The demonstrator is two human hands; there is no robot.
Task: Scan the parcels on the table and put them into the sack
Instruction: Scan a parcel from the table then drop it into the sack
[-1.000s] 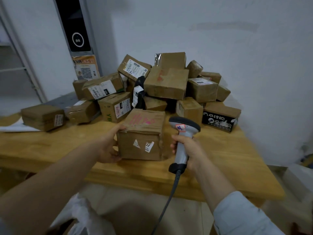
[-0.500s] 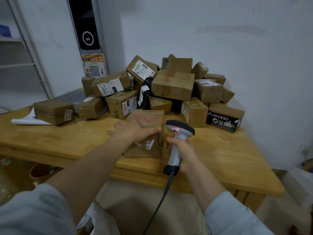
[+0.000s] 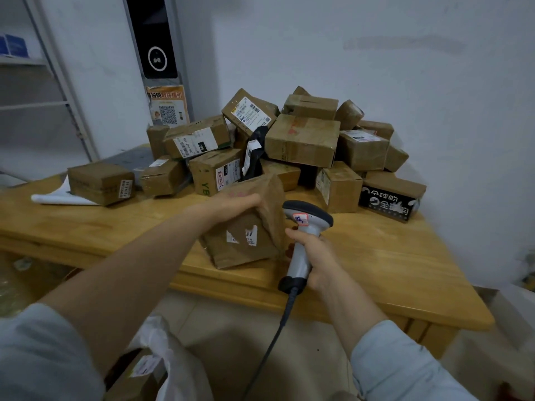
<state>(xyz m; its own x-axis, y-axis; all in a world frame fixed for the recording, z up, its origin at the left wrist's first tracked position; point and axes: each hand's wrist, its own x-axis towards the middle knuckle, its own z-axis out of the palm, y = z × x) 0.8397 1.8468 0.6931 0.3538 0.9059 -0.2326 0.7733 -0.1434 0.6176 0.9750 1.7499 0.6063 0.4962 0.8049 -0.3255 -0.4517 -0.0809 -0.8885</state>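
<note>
Seemingly tipped, parcel (image 3: 246, 244) sits under left hand (image 3: 231, 205), beside scanner (image 3: 307, 227).

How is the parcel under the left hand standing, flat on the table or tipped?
Tipped. The parcel leans, its edges slanted against the edge of the table, while the left hand grips its top.

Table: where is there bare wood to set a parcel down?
Two free patches on the table: front left, between the lone box and the tilted parcel the left hand holds; front right, from the scanner in the right hand to the corner, before the black-printed box. The back is crowded with the parcel pile.
</note>
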